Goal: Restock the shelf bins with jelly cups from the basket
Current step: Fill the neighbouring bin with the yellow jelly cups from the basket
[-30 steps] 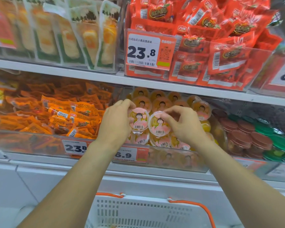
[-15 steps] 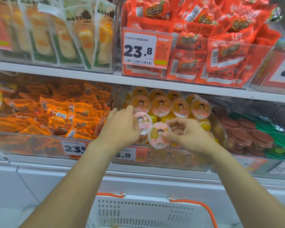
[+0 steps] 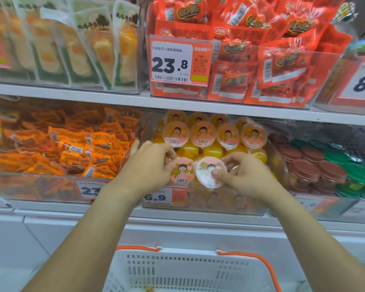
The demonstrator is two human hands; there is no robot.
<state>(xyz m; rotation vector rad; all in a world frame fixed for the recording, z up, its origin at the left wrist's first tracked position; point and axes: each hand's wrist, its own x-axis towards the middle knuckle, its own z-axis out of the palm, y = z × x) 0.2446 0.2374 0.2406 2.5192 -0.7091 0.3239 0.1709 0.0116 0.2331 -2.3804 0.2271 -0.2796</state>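
A clear shelf bin (image 3: pixel 236 204) on the middle shelf holds several yellow jelly cups (image 3: pixel 202 134) with cartoon lids, stacked in rows. My left hand (image 3: pixel 148 167) grips one pink-lidded jelly cup (image 3: pixel 181 170) at the bin's front left. My right hand (image 3: pixel 243 173) holds a second jelly cup (image 3: pixel 207 170) beside it, thumb pressed on its lid. Both cups stand on edge with lids facing me, just above the bin's front wall. The white basket (image 3: pixel 190 270) with orange handles sits below; its contents are mostly hidden.
An orange snack-packet bin (image 3: pixel 40 186) lies left of the jelly bin. Brown-lidded cups (image 3: pixel 310 163) and green-lidded cups (image 3: pixel 354 165) fill the bin to the right. The shelf above carries red packets (image 3: pixel 261 60) and a 23.8 price tag (image 3: pixel 171 62).
Both hands have come down and toward the front of the bin with their cups. The rows of cups behind them are now uncovered.
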